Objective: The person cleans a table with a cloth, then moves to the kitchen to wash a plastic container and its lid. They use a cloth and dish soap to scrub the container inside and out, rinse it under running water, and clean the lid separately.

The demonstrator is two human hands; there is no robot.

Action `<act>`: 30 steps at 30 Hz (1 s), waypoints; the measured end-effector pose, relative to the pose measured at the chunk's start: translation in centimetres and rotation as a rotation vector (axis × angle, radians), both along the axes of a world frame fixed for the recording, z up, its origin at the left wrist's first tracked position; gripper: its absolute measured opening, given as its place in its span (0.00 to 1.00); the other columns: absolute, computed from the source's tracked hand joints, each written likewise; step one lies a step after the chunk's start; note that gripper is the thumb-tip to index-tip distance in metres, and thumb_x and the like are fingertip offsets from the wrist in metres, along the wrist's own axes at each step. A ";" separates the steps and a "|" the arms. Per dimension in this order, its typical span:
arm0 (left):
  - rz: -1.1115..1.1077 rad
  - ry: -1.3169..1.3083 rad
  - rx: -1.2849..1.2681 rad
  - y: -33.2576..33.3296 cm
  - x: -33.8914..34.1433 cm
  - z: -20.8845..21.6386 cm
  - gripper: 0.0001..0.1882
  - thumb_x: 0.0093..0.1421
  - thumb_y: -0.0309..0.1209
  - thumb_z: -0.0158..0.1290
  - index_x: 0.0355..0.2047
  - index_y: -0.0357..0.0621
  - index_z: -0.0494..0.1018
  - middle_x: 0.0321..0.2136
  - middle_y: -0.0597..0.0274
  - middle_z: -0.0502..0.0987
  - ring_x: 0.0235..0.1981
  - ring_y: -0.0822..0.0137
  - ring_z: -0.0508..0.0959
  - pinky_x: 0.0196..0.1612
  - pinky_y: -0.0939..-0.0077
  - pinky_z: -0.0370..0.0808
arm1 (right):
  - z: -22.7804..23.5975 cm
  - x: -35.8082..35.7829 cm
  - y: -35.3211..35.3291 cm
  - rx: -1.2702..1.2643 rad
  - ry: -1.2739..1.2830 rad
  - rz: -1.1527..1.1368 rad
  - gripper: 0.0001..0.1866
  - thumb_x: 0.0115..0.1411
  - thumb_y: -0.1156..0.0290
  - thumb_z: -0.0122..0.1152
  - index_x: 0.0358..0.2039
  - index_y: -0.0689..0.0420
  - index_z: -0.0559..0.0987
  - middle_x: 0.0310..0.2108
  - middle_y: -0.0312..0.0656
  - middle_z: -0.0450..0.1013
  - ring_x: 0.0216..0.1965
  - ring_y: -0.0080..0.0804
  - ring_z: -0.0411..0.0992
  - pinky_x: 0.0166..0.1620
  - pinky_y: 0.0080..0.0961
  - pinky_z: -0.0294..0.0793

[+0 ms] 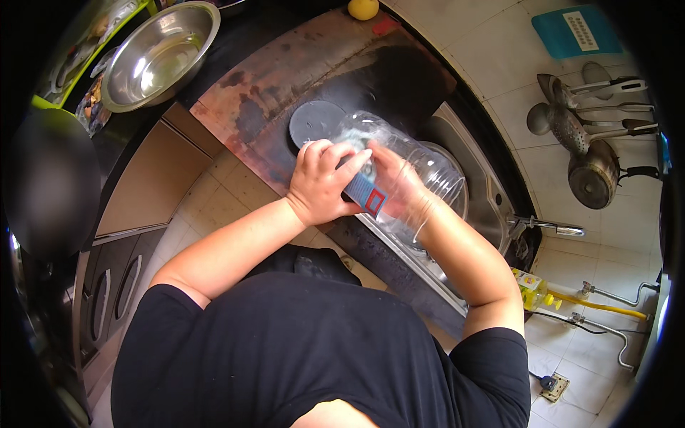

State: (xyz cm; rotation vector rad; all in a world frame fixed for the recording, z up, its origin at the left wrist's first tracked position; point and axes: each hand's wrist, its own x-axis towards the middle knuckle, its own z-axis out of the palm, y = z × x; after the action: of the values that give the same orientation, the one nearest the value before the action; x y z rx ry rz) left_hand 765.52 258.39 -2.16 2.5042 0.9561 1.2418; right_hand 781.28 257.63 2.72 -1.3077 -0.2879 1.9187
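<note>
A large clear plastic jar (442, 175) with ridged walls lies tilted over the counter's edge and the sink. My left hand (319, 182) is closed round its near left side, by a blue label with a red-framed square (369, 196). Through the clear wall my right hand (396, 182) shows hazily and seems to be inside the jar, its forearm entering from the lower right. Pale, whitish-green stuff (362, 146) shows at its fingers; I cannot make out what it is. A dark round lid (312, 123) lies on the counter just beyond my left hand.
A steel sink (492, 203) with a tap (560, 229) is at the right. A steel basin (160, 57) stands at the far left. Ladles, a skimmer (569, 125) and a small pan (594, 177) hang on the tiled wall. A yellow fruit (363, 8) sits at the back.
</note>
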 end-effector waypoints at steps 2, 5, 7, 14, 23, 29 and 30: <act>-0.027 -0.016 0.023 0.2 0.2 0.1 0.43 0.30 0.51 0.63 0.48 0.49 0.65 0.43 0.62 0.63 0.42 0.57 0.62 0.51 0.57 0.58 | -0.7 1.0 -0.5 0.528 -0.433 0.327 0.18 0.60 0.57 0.47 0.42 0.57 0.72 0.37 0.40 0.70 0.38 0.31 0.69 0.42 0.30 0.69; -0.179 -0.015 0.009 1.2 0.7 -0.1 0.48 0.26 0.53 0.63 0.50 0.47 0.62 0.51 0.55 0.61 0.50 0.51 0.60 0.54 0.53 0.56 | -1.1 1.7 -0.3 0.604 -0.726 0.642 0.17 0.57 0.62 0.47 0.43 0.58 0.72 0.38 0.45 0.71 0.40 0.38 0.70 0.42 0.32 0.69; -0.379 -0.060 -0.002 2.4 1.2 1.2 0.53 0.24 0.55 0.64 0.52 0.48 0.59 0.55 0.51 0.57 0.56 0.48 0.57 0.56 0.50 0.55 | -4.3 3.0 0.1 1.085 -1.069 0.964 0.18 0.55 0.64 0.49 0.44 0.59 0.71 0.40 0.50 0.71 0.42 0.45 0.70 0.44 0.34 0.69; -0.417 0.241 -0.015 4.4 1.8 4.2 0.61 0.22 0.56 0.65 0.60 0.54 0.54 0.56 0.48 0.57 0.57 0.47 0.58 0.56 0.46 0.54 | -2.4 1.9 0.0 1.479 -1.352 0.631 0.22 0.52 0.69 0.55 0.49 0.58 0.68 0.45 0.49 0.68 0.46 0.44 0.68 0.48 0.37 0.68; -0.353 0.231 -0.001 3.7 3.6 4.1 0.51 0.28 0.54 0.63 0.56 0.58 0.60 0.52 0.50 0.61 0.55 0.51 0.60 0.56 0.45 0.52 | -1.3 3.4 -1.8 0.334 0.091 0.218 0.18 0.55 0.70 0.57 0.47 0.56 0.69 0.44 0.40 0.70 0.44 0.32 0.70 0.44 0.31 0.72; -0.299 0.256 -0.014 4.1 3.0 4.0 0.49 0.30 0.51 0.62 0.57 0.64 0.60 0.51 0.46 0.61 0.54 0.48 0.60 0.56 0.45 0.52 | 2.3 8.5 -3.9 0.197 0.324 -0.086 0.17 0.58 0.64 0.51 0.45 0.59 0.71 0.42 0.44 0.72 0.42 0.36 0.72 0.49 0.37 0.70; -0.308 0.237 -0.014 4.1 2.8 4.0 0.48 0.30 0.48 0.61 0.57 0.64 0.60 0.51 0.44 0.61 0.54 0.48 0.61 0.56 0.45 0.53 | 2.5 9.6 -4.1 0.287 0.359 -0.171 0.20 0.61 0.60 0.43 0.46 0.63 0.70 0.45 0.46 0.71 0.47 0.36 0.69 0.54 0.41 0.64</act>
State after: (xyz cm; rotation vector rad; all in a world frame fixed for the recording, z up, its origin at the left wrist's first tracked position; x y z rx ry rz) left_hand 768.36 262.51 1.80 2.7000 0.5866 0.8589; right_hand 790.87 253.55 5.23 -0.7601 -0.2481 1.8451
